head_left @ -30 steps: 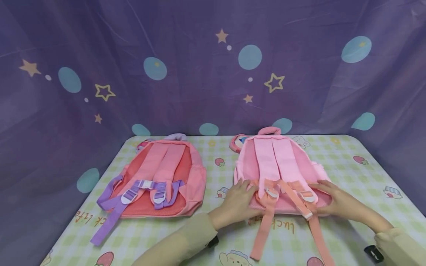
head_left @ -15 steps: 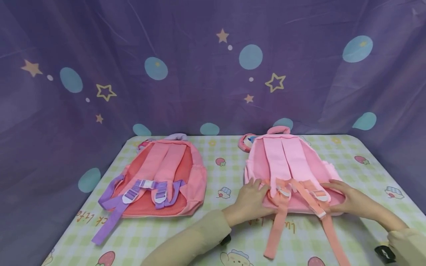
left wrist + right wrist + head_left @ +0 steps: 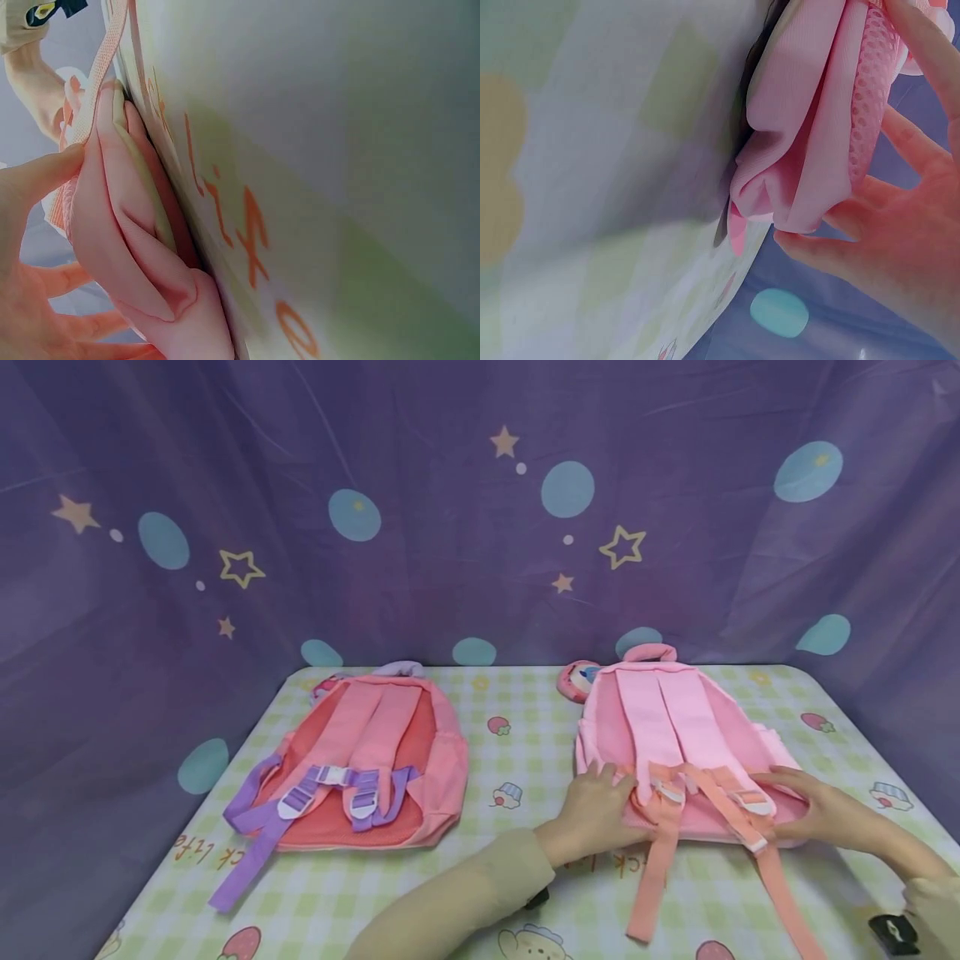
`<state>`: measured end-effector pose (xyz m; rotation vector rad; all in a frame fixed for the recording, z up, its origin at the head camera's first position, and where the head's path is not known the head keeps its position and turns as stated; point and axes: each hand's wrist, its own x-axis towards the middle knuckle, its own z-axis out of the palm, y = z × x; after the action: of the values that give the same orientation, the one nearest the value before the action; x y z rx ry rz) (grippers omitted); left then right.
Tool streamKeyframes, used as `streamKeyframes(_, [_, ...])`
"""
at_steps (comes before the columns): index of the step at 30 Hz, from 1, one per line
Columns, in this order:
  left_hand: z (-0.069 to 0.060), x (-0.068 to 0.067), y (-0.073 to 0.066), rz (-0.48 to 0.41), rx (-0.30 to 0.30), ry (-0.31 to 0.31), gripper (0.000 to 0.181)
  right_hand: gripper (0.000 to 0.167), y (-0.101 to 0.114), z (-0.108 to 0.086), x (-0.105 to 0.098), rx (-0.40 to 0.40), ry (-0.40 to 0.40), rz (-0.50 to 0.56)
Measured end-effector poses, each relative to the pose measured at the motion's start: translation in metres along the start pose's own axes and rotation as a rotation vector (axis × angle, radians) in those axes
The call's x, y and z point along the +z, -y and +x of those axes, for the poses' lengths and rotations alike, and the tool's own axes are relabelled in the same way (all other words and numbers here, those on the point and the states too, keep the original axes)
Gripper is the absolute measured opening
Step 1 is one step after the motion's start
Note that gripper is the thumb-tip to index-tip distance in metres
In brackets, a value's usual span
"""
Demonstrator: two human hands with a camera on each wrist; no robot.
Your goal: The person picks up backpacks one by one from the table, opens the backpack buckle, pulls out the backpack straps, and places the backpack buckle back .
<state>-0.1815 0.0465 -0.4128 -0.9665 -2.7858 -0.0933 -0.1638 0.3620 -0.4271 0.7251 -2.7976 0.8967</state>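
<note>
Fingers (image 3: 94, 325) of the left hand (image 3: 596, 814) are spread and nearly straight, touching the left side of a light pink backpack (image 3: 667, 727), with the thumb at its near edge. The right hand (image 3: 828, 814) mirrors it on the near right corner, fingers apart and extended against the soft fabric, thumb toward the back panel. Between the hands, peach webbing straps (image 3: 654, 885) with white buckles (image 3: 670, 792) trail toward the near edge of the tabletop (image 3: 517, 760). This backpack lies on the right, back panel up, its looped carry handle (image 3: 649, 652) at the far end beside a round pink ornament (image 3: 573, 683). Well apart on the left lies a coral backpack (image 3: 375, 727), also back panel up, with purple webbing (image 3: 255, 860) and a lavender handle (image 3: 399, 669). Green-and-white checked cloth covers the tabletop; behind it hangs a purple curtain (image 3: 450, 597) printed with stars.
</note>
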Motion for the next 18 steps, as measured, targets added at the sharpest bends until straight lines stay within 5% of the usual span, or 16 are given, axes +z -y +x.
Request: streamKeyframes(18, [0.031,0.006,-0.038,0.005,-0.024,0.042,0.067,0.075,-0.034,-0.027,-0.020,0.105,0.015,0.014])
